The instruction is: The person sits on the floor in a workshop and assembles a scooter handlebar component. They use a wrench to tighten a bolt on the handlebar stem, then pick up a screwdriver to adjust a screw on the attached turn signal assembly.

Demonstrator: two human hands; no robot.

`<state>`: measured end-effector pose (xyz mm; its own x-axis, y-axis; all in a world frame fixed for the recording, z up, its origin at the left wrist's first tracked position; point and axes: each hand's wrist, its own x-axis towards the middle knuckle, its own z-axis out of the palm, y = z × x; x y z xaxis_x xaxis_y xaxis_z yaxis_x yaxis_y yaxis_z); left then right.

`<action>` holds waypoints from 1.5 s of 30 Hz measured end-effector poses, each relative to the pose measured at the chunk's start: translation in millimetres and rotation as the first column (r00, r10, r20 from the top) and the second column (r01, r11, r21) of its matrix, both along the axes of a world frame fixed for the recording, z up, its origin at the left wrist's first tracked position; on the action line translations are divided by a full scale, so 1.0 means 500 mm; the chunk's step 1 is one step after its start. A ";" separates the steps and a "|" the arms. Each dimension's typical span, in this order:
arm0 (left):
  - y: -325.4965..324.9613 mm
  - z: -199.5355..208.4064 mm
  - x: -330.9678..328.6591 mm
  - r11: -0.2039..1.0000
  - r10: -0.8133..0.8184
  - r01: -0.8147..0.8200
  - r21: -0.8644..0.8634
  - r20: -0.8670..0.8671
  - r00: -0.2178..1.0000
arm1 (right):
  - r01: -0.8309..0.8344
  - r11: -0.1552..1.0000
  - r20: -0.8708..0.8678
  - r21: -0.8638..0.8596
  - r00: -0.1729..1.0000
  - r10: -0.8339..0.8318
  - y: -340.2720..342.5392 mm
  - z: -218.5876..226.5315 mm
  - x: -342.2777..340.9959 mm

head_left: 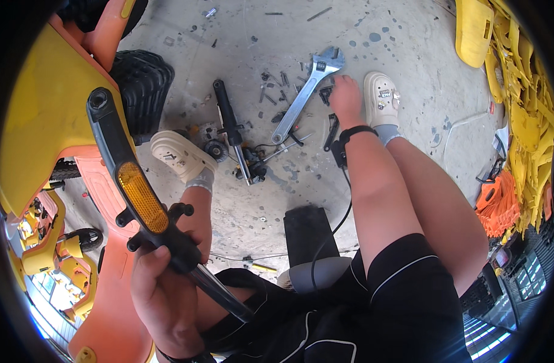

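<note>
My left hand (162,281) is closed round a black fork leg (105,130) with an amber reflector and a shiny tube at its lower end; it is held tilted above my leg. On the floor at the far right, my right hand (347,100) reaches down with curled fingers next to small black parts (326,94); what they hold, if anything, is hidden. Just left of that hand lies a large silver adjustable wrench (307,94). A second fork leg (229,124) rests on the floor between my feet, beside a small black wheel (216,150).
Scattered screws (271,97) lie around the wrench. Orange and yellow scooter bodies (53,115) and stacked black parts (140,85) stand left. Yellow panels (522,91) and an orange bundle (499,196) are piled right. A black cable (343,221) hangs from my right wrist.
</note>
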<state>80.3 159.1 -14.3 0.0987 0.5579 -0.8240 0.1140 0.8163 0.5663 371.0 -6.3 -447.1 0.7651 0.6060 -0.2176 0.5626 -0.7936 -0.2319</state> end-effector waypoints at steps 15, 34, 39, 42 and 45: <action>0.010 0.000 0.025 1.000 -0.009 0.009 0.025 -0.005 1.000 | -0.157 0.977 -0.081 -0.144 0.986 0.146 -0.020 -0.013 0.022; 0.009 -0.007 -0.016 0.999 -0.018 0.026 -0.036 0.195 0.981 | 0.809 0.556 -0.923 0.190 -0.047 0.382 0.090 0.240 -0.063; 0.007 0.016 0.001 0.993 -0.069 0.027 0.117 0.365 0.928 | 0.653 0.642 -0.853 0.402 0.013 0.522 0.157 0.553 -0.099; 0.014 0.032 0.012 0.974 -0.132 0.022 0.227 0.481 0.867 | 0.520 0.665 -0.810 0.536 0.097 0.578 0.150 0.729 -0.118; 0.019 0.049 0.031 0.946 -0.163 -0.029 0.324 0.550 0.819 | 0.314 0.702 -0.768 0.639 0.312 0.559 0.124 0.885 -0.148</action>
<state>96.1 168.4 10.3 0.5364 0.7433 -0.3997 -0.2545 0.5940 0.7631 296.8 55.9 -4.6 0.2341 0.9493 -0.2096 -0.2811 -0.1403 -0.9494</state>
